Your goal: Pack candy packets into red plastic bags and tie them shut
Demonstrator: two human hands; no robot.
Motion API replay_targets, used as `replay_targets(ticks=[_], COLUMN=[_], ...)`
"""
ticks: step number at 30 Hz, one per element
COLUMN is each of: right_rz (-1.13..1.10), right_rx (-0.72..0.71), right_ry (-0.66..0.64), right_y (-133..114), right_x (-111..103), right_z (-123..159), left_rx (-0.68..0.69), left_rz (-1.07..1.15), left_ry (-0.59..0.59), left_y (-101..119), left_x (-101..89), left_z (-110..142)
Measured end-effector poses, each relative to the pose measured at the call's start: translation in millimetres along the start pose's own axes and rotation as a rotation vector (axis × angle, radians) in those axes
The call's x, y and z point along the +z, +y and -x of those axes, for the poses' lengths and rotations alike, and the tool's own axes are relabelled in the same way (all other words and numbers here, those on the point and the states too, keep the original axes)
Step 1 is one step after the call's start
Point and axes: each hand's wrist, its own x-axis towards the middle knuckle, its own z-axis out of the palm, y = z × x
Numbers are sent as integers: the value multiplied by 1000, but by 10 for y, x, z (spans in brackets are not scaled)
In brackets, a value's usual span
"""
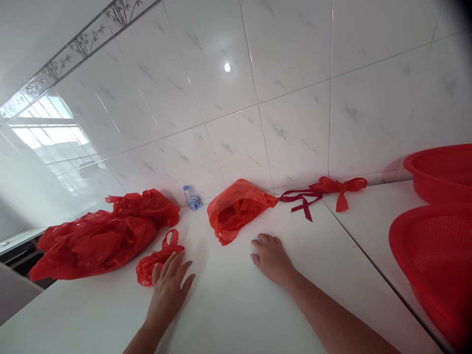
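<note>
My left hand (168,285) lies with fingers spread at the near edge of a small crumpled red plastic bag (147,268) with a loop handle. It overlaps the bag, and I cannot tell whether it touches it. To the right, my right hand (272,258) rests on the white tabletop (221,295), fingers slightly curled and apart, holding nothing. Beyond it, by the wall, sits a red plastic bag (239,209) with its mouth open toward me and more red plastic inside. A big heap of red plastic bags (106,236) spreads out at the left.
A small clear bottle with a blue cap (192,199) stands against the tiled wall (295,128). Dark red ribbon (303,204) and a knotted red bag (337,187) lie along the wall. Two red plastic basins (405,236) are at the right, the nearer one perforated. A seam (361,251) crosses the tabletop.
</note>
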Motion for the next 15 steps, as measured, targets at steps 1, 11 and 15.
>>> replay_targets(ticks=[1,11,15], right_rz=[-14,-115,-133], right_rx=[12,122,159], right_ry=[2,73,172], right_y=[1,32,78], right_x=[15,164,197], right_z=[-47,-389,-559], left_rx=[49,29,-129], left_rz=[41,440,462], left_ry=[6,3,-82], left_y=[127,1313,1417], left_x=[3,684,815], left_z=[-70,-1119,-1333])
